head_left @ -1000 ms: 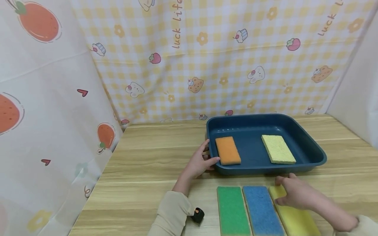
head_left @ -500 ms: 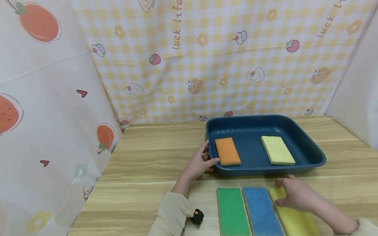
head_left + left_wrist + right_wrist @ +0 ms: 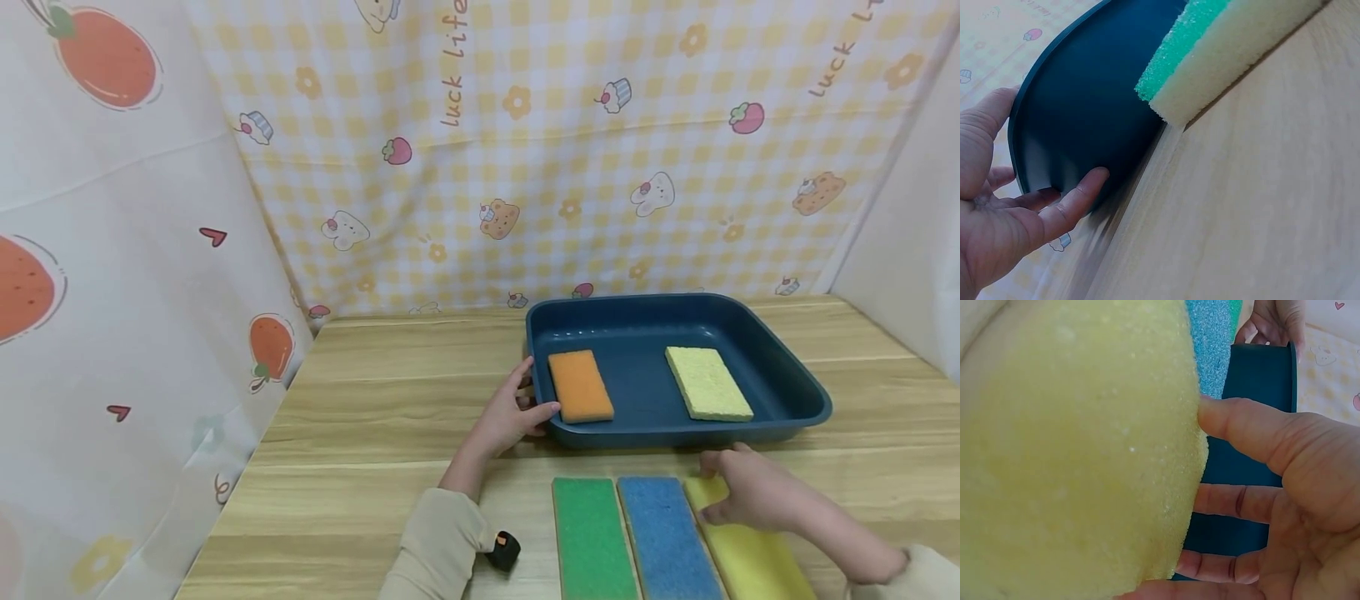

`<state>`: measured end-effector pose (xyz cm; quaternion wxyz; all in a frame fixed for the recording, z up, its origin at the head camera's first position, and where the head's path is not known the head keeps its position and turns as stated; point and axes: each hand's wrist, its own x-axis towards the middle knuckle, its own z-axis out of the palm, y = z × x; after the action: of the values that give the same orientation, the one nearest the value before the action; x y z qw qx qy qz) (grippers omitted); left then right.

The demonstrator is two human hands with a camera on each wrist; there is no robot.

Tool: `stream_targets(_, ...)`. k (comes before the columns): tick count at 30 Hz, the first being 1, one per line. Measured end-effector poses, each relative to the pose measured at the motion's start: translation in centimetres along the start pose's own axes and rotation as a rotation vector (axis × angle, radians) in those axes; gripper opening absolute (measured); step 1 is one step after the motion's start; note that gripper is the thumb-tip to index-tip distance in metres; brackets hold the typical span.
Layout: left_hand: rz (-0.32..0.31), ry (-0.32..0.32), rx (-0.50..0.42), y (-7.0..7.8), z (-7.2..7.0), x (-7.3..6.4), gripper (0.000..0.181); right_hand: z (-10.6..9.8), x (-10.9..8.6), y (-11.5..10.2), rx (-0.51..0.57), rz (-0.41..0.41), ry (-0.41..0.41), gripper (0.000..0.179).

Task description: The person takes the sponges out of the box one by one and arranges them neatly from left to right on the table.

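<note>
My left hand (image 3: 504,417) holds the near left corner of a dark blue baking pan (image 3: 675,435); its thumb lies at the rim. In the left wrist view, the fingers (image 3: 1079,200) spread against the pan's outer wall. Inside the pan lie an orange sponge (image 3: 581,385) at the left and a pale yellow sponge (image 3: 708,383) at the right. My right hand (image 3: 757,492) pinches the far end of a long yellow sponge (image 3: 753,562). The right wrist view has the thumb (image 3: 1241,425) on its side edge, several fingertips along its end.
A green sponge (image 3: 596,537) and a blue sponge (image 3: 667,537) lie side by side on the wooden table (image 3: 360,433), left of the yellow one. A small black block (image 3: 504,550) sits beside the left cuff. Patterned cloth (image 3: 562,167) rises behind the pan.
</note>
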<state>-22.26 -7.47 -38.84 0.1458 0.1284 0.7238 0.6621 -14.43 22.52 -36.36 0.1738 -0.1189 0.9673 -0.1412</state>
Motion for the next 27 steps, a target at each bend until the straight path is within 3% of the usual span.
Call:
stream_targets(18,0.012,-0.009,-0.031,0.3,-0.1,-0.4,0.081,-0.4,-0.2,-0.5,0.033,0.020,-0.021,0.049)
stream_targets(25,0.004,-0.027,-0.025,3.4,0.3,-2.5,0.076,-0.5,-0.5,-0.9,0.001,0.001,0.006,0.050)
stream_targets(27,0.002,-0.029,-0.028,3.0,0.2,-2.2,0.076,-0.5,-0.5,-0.9,-0.005,0.002,0.007,0.051)
